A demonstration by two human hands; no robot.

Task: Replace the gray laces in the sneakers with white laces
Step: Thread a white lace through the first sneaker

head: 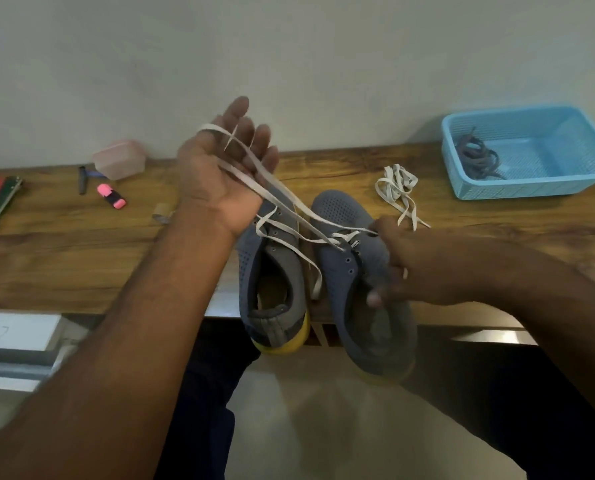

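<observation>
White lace (271, 192) is soft and floppy; left hand (219, 168) loops it round straight fingers, right hand (396, 268) grips shoe (361, 271) at bench (64, 258) edge.

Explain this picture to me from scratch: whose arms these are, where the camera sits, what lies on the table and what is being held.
There is no machine here. A person wears a camera on the head, looking down at their own arms. The left hand is raised with a white lace draped across its fingers; the lace runs down to the right sneaker, which the right hand has in its grip. The left sneaker stands beside it on the wooden table. A spare white lace lies loose, and the gray laces sit in a blue basket. To the left lie a pink highlighter and a small pink box.
</observation>
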